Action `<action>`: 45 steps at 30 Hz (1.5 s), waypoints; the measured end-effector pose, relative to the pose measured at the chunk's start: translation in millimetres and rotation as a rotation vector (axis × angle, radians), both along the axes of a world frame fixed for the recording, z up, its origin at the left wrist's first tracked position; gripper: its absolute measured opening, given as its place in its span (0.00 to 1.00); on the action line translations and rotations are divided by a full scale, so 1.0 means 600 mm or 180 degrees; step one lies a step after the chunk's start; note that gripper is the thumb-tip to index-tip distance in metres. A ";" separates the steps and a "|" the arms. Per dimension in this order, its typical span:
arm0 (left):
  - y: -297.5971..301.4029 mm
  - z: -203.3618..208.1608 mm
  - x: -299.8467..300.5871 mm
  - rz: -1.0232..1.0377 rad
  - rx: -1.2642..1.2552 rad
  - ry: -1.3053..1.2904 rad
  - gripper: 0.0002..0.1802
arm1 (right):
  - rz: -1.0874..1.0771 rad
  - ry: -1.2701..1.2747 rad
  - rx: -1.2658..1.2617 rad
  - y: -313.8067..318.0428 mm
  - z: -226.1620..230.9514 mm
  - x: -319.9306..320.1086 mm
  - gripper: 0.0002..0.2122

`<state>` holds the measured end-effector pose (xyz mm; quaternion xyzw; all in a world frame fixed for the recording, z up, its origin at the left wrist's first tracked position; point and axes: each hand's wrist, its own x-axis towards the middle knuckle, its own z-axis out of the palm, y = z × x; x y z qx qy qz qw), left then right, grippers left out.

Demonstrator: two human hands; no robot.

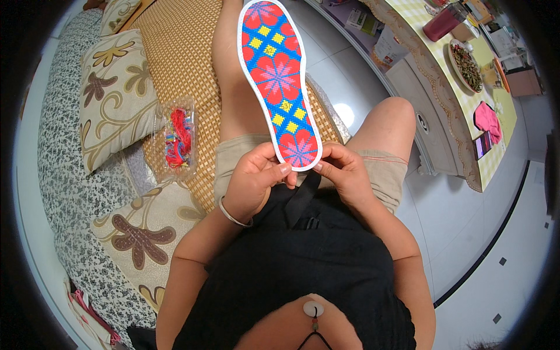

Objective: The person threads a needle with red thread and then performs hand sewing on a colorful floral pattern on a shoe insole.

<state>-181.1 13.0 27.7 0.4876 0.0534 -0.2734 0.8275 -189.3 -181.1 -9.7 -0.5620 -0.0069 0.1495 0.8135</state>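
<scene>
An embroidered shoe insole [280, 79] with a white rim is held up over my lap, its long end pointing away from me. Red flowers, yellow diamonds and blue bands cover its face. My left hand [256, 178] pinches the near left edge of its rounded end between thumb and fingers; a bangle circles that wrist. On the near right edge, my right hand [345, 172] grips the same end with thumb and forefinger. Left of my leg, a clear plastic tray [191, 157] holds a tangle of thread [178, 140], mostly red with some blue and yellow.
I sit on a woven mat [175, 46]. Patterned cushions [114, 87] lie to the left on a floral cover [61, 151]. At the right stands a table with a checked cloth [496, 169], bearing a plate of food [465, 65], a dark red bottle [446, 22], a pink cloth [487, 121] and a phone [483, 144].
</scene>
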 end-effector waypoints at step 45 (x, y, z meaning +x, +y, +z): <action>-0.002 0.011 -0.002 0.0188 -0.0079 -0.0016 0.11 | 0.0011 -0.0799 -0.0651 -0.003 0.016 -0.003 0.02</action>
